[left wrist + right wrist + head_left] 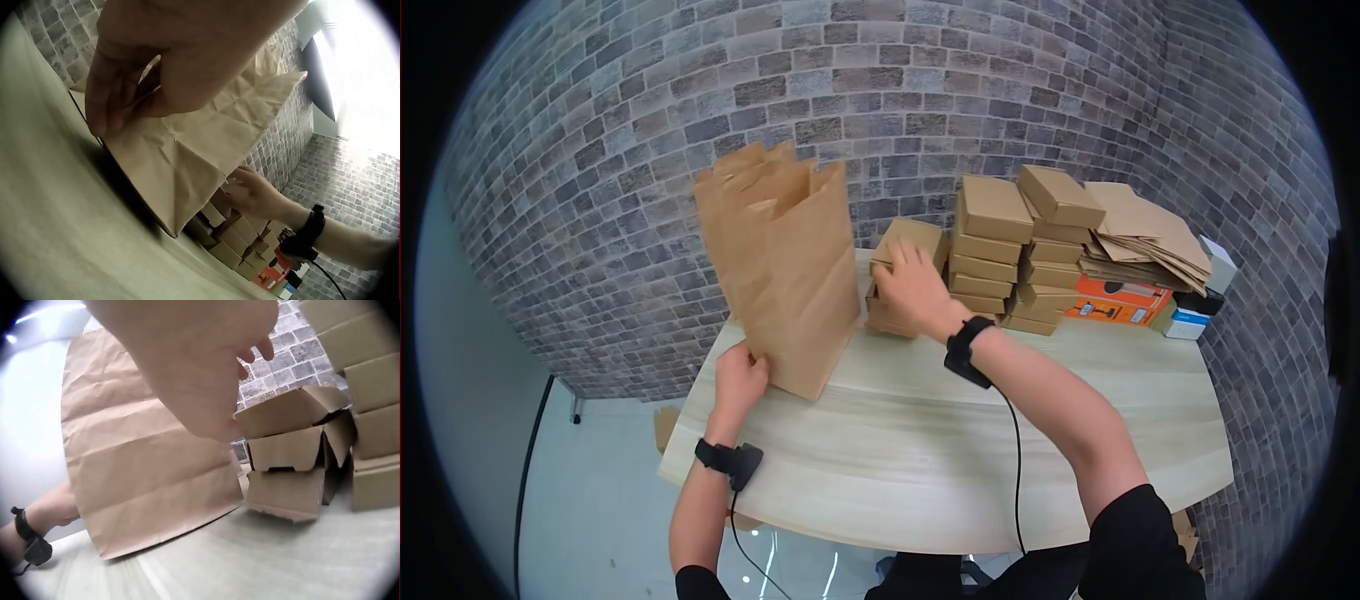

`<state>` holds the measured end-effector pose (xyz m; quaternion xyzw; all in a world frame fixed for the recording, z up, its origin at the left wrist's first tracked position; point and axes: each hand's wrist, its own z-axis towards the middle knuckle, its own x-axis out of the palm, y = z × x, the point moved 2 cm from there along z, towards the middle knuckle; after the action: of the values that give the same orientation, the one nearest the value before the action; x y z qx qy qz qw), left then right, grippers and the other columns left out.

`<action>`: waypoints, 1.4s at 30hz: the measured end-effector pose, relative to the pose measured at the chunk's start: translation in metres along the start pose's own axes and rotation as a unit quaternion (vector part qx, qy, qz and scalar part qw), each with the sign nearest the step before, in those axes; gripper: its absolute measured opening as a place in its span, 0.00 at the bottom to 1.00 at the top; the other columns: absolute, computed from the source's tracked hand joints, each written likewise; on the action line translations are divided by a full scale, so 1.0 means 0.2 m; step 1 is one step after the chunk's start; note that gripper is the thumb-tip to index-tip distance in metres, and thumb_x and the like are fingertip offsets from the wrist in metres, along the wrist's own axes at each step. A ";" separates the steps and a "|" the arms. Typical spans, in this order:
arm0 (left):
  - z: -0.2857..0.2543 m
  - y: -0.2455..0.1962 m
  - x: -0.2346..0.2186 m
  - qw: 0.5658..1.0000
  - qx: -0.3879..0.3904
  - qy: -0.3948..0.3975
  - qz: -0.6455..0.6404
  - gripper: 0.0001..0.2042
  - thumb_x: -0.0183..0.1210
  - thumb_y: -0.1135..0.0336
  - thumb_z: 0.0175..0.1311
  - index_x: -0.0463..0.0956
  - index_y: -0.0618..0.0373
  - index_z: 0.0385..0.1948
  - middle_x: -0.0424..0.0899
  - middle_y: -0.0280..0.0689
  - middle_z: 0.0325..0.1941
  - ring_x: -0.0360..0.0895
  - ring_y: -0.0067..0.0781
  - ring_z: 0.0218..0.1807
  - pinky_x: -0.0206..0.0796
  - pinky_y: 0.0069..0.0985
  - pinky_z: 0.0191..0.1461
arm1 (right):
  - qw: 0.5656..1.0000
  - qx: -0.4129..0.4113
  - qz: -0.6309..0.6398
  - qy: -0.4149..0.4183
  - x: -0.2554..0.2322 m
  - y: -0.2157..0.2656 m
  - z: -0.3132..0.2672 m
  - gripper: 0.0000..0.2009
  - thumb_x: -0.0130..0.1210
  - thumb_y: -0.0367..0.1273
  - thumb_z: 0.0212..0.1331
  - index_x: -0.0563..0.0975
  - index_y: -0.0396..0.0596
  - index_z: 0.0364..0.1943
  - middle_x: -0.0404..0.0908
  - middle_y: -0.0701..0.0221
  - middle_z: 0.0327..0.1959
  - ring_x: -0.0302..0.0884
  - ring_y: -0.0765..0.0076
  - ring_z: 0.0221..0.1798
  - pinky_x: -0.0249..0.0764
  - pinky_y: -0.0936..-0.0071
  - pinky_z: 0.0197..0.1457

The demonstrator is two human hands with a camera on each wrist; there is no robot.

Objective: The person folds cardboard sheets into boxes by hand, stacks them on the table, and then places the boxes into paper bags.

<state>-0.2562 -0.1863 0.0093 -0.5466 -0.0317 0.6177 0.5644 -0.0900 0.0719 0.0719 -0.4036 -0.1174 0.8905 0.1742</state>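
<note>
A tall brown paper bag (785, 270) stands at the left of the table, its jagged mouth upward. My left hand (741, 378) pinches the bag's lower left edge between thumb and fingers, seen close up in the left wrist view. To the right of the bag, my right hand (915, 290) reaches over a short stack of small cardboard boxes. Its fingers are spread above the top box (284, 412), and the thumb side is right at that box's near corner. Below it, another box (284, 450) has a loose end flap.
Taller stacks of cardboard boxes (992, 235) stand right of the hand. Folded paper bags (1145, 230) lie on an orange box (1115, 302), with small white and blue boxes (1187, 323) beside it. A brick-patterned wall (900, 90) closes the back.
</note>
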 end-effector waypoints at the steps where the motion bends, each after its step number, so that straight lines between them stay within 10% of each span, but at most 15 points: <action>1: 0.01 -0.01 0.02 0.999 0.026 -0.013 0.014 0.08 0.54 0.70 0.55 0.78 0.66 0.31 0.81 0.52 0.23 0.81 0.54 0.29 0.71 0.42 0.34 | 1.000 -0.006 0.006 0.002 0.01 -0.01 0.05 0.11 0.57 0.26 0.50 0.75 0.41 0.39 0.72 0.53 0.46 0.67 0.46 0.56 0.69 0.55 0.49; 4: 0.06 -0.01 0.07 0.998 0.046 -0.016 0.031 0.10 0.56 0.69 0.55 0.78 0.69 0.32 0.81 0.51 0.23 0.82 0.48 0.28 0.71 0.36 0.34 | 0.980 0.105 0.088 0.145 -0.02 -0.03 0.13 0.24 0.56 0.27 0.50 0.68 0.43 0.55 0.70 0.50 0.53 0.66 0.42 0.60 0.66 0.52 0.56; 10: 0.17 0.16 0.23 0.981 -0.100 -0.005 -0.164 0.10 0.60 0.68 0.55 0.79 0.66 0.35 0.85 0.46 0.29 0.84 0.39 0.33 0.74 0.33 0.39 | 0.955 0.152 0.109 0.231 0.08 -0.10 0.04 0.19 0.55 0.24 0.50 0.71 0.40 0.49 0.75 0.51 0.49 0.74 0.42 0.53 0.71 0.51 0.52; 14: 0.01 0.09 0.26 0.957 -0.059 -0.091 -0.269 0.10 0.62 0.70 0.57 0.79 0.66 0.38 0.86 0.41 0.31 0.84 0.31 0.34 0.76 0.28 0.40 | 0.961 0.130 0.081 0.228 0.08 -0.12 -0.05 0.17 0.56 0.24 0.50 0.73 0.40 0.46 0.76 0.56 0.48 0.75 0.47 0.56 0.72 0.54 0.54; 21: -0.08 -0.27 0.29 0.925 -0.071 0.200 -0.315 0.09 0.58 0.71 0.64 0.78 0.68 0.39 0.85 0.39 0.31 0.83 0.25 0.36 0.75 0.24 0.43 | 0.976 0.102 0.148 0.119 -0.04 -0.12 -0.13 0.16 0.52 0.20 0.48 0.71 0.36 0.45 0.77 0.54 0.45 0.75 0.40 0.49 0.73 0.52 0.51; 26: 0.16 -0.56 0.48 0.968 0.079 -0.005 -0.237 0.15 0.57 0.63 0.66 0.76 0.68 0.43 0.85 0.49 0.39 0.83 0.44 0.44 0.73 0.35 0.48 | 0.975 0.117 0.180 0.059 -0.37 -0.14 -0.24 0.10 0.51 0.22 0.51 0.73 0.37 0.40 0.78 0.55 0.43 0.76 0.42 0.47 0.74 0.53 0.48; 28: 0.31 -0.62 0.60 0.975 0.093 -0.031 -0.200 0.17 0.59 0.61 0.65 0.76 0.68 0.45 0.84 0.50 0.43 0.83 0.44 0.47 0.72 0.34 0.51 | 0.965 0.098 0.188 0.153 -0.54 -0.20 -0.35 0.07 0.52 0.26 0.54 0.77 0.41 0.36 0.79 0.57 0.36 0.78 0.44 0.41 0.75 0.53 0.43; 33: 0.54 -0.68 0.87 0.991 0.055 -0.019 -0.118 0.25 0.59 0.51 0.64 0.75 0.67 0.50 0.82 0.53 0.51 0.80 0.47 0.54 0.69 0.34 0.57 | 0.938 0.189 0.036 0.289 -0.95 -0.58 -0.70 0.06 0.54 0.30 0.54 0.80 0.44 0.29 0.79 0.58 0.22 0.79 0.43 0.31 0.75 0.53 0.35; 42: 0.54 -0.65 0.90 0.937 -0.108 0.188 -0.275 0.31 0.60 0.46 0.62 0.74 0.68 0.54 0.82 0.45 0.53 0.78 0.36 0.56 0.67 0.28 0.59 | 0.817 0.573 0.033 0.056 -1.36 -1.73 -1.18 0.12 0.52 0.32 0.50 0.80 0.34 0.29 0.80 0.52 0.23 0.79 0.54 0.23 0.74 0.61 0.32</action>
<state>-0.2038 0.0553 0.0229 -0.6802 -0.1406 0.3173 0.6457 0.3295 0.2929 0.2243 -0.2836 0.4370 0.7782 0.3506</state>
